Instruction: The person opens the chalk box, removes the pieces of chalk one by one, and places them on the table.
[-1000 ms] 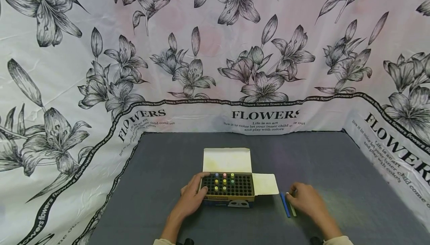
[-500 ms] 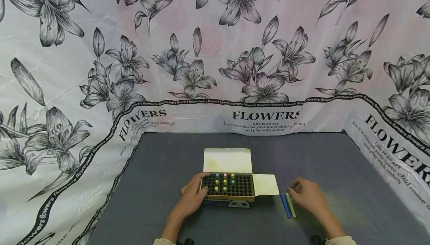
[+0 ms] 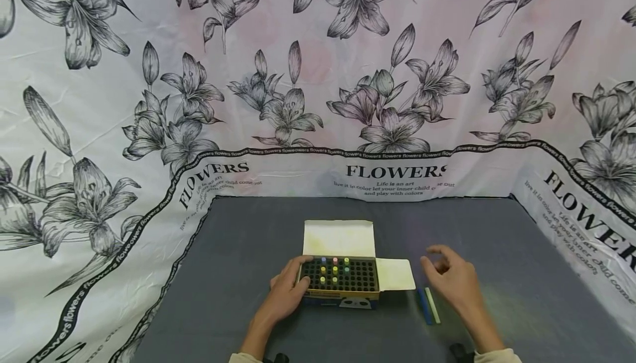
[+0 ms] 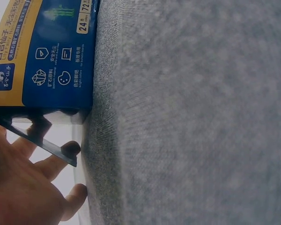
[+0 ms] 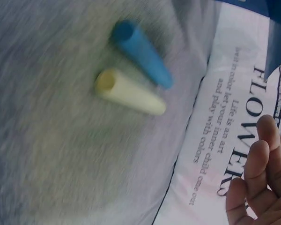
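Observation:
An open chalk box (image 3: pixel 340 278) with a black grid tray and a few coloured sticks standing in it sits mid-table. My left hand (image 3: pixel 287 292) grips its left end, fingers over the top edge. In the left wrist view the fingers (image 4: pixel 47 164) lie against the blue and yellow box side (image 4: pixel 51 56). A blue chalk stick (image 3: pixel 424 305) (image 5: pixel 143 61) and a pale yellow one (image 3: pixel 433 305) (image 5: pixel 129 92) lie side by side on the cloth right of the box. My right hand (image 3: pixel 449 277) hovers just above them, fingers (image 5: pixel 260 187) relaxed, holding nothing.
The grey table cloth (image 3: pixel 248 241) is walled on three sides by a white flower-print sheet (image 3: pixel 318 75). The box lid (image 3: pixel 339 238) stands open at the back and a side flap (image 3: pixel 396 274) lies flat to the right, near the chalk sticks.
My right hand has let go of the pale stick and risen up and back from the two sticks. The left hand and the box have stayed put.

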Motion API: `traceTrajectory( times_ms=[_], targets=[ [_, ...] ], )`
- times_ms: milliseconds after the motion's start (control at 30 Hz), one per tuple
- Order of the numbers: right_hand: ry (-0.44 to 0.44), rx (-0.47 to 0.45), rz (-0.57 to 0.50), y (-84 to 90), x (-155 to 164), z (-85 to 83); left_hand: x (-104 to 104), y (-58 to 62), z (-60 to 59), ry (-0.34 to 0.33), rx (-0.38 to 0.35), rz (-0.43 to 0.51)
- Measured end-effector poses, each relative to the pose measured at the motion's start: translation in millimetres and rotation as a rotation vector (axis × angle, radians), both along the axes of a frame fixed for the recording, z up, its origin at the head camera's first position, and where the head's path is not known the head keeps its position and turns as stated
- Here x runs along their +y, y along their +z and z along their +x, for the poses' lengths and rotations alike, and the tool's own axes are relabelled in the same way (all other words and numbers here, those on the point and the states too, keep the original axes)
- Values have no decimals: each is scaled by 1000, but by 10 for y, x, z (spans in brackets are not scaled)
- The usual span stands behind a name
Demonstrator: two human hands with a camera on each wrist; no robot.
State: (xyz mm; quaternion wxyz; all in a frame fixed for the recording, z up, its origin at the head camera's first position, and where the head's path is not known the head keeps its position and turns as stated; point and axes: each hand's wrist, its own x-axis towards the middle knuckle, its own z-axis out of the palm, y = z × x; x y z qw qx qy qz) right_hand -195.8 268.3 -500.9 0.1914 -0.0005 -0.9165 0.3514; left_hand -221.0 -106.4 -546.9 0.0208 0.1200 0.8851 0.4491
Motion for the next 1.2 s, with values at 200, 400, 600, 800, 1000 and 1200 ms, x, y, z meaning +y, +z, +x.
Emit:
traceTrajectory(
  times_ms=[200, 400, 600, 800, 1000, 1200],
  targets=[
    [63, 105, -45, -13, -102, -7, 25, -3, -7, 0, 5, -20],
    [153, 148, -113, -24, -287, -14, 24, 13, 6, 4, -1, -14],
    [221, 294, -81, -105, -508, -105, 9, 17, 13, 11, 3, -10],
    [250, 377, -30, -109, -763, -175, 0, 5, 3, 7, 7, -9],
    [305, 454, -15, -166, -888, -240, 8, 5, 10, 3, 11, 3],
    [335, 458, 8, -207, -976, -261, 12, -10, 8, 9, 12, 7]
  ],
)
